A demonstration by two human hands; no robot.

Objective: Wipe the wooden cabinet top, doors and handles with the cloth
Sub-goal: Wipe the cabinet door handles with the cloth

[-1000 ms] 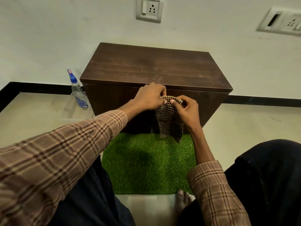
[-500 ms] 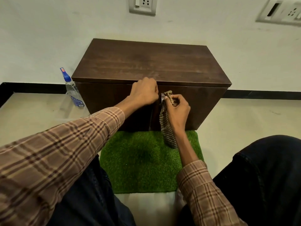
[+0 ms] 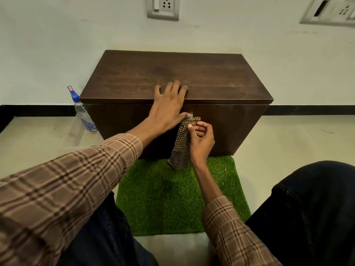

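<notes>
left hand (image 3: 169, 107) has gone from curled at the door edge half a second ago to lying flat, fingers spread on the front of the cabinet top (image 3: 172, 75), thumb down by the handle. right hand (image 3: 201, 137) is closed, pinching the checked cloth (image 3: 182, 143) bunched around the small metal handle (image 3: 191, 114) at the top of the doors (image 3: 230, 127); the rest of the cloth hangs down to just above the green turf mat (image 3: 172, 198).

judgement: cloth is light, soft and limp, so it needs bunching near the top to bear on the handle; little slip risk. cabinet looks heavy and rigid, top smooth, so the flat palm likely just steadies. handle is small and mostly hidden.

spray bottle (image 3: 82, 112) stands by the cabinet's left side, blue label, text too small to read. wall socket (image 3: 163, 6) shows no readable marking.
</notes>
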